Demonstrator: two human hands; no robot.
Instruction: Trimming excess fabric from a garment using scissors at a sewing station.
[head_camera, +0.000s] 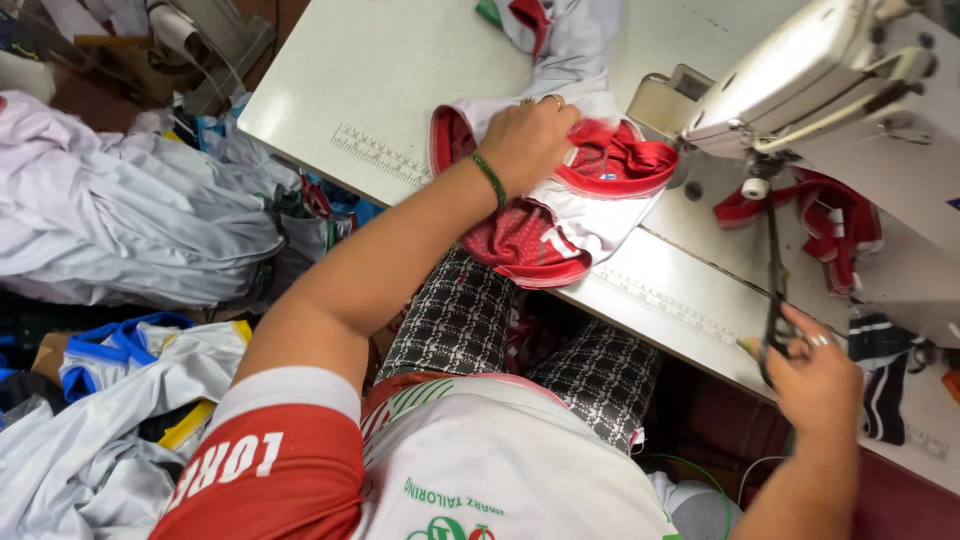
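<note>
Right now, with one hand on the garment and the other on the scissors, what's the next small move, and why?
Probably bring the scissors in the right hand toward the red and white garment to snip a thread. The left hand already presses the garment flat on the white table, just left of the sewing machine, and the scissors hang idle near the table edge.

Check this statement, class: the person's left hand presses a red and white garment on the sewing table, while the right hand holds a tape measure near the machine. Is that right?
Not quite. The head view shows the right hand holding dark scissors, not a tape measure. The rest stands: the left hand presses the red and white garment on the sewing table, near the machine.
</note>
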